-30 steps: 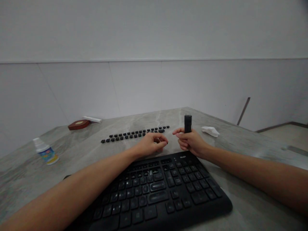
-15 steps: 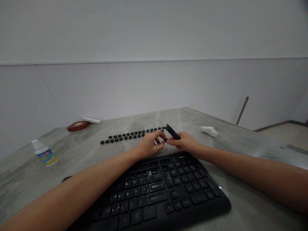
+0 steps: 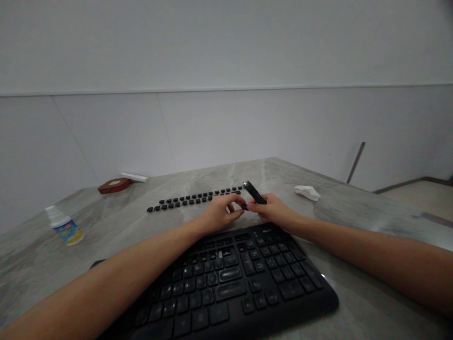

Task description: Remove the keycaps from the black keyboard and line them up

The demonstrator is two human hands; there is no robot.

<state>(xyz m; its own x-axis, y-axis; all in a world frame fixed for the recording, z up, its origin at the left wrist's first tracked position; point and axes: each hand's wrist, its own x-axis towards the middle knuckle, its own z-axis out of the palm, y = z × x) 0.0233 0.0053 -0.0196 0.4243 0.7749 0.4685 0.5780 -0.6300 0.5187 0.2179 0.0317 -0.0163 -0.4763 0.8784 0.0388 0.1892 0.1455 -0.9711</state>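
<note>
Just beyond a black keyboard (image 3: 231, 290), both hands meet. Thumb and forefinger of my left hand (image 3: 221, 213) are closed on a small black keycap (image 3: 245, 207). My right hand (image 3: 272, 208) is wrapped round a slim black tool with a silver end (image 3: 255, 192), which points up and to the left; its exact kind is unclear. The right thumb touches or nearly touches the keycap. Two rows of loose black keycaps (image 3: 191, 202) lie behind my left hand. Upper rows of the keyboard show open sockets without caps, and my left forearm covers its left part.
A white spray bottle with a blue and yellow label (image 3: 67, 230) stands at the left. A reddish-brown box (image 3: 114, 185) and a white bar (image 3: 133, 177) lie near the wall. Some crumpled white tissue (image 3: 307, 192) rests on the grey marbled table (image 3: 354, 226) at the right.
The keycap and fingertips have shifted very slightly to the right, and the black tool has tilted a little. Everything else is as before.
</note>
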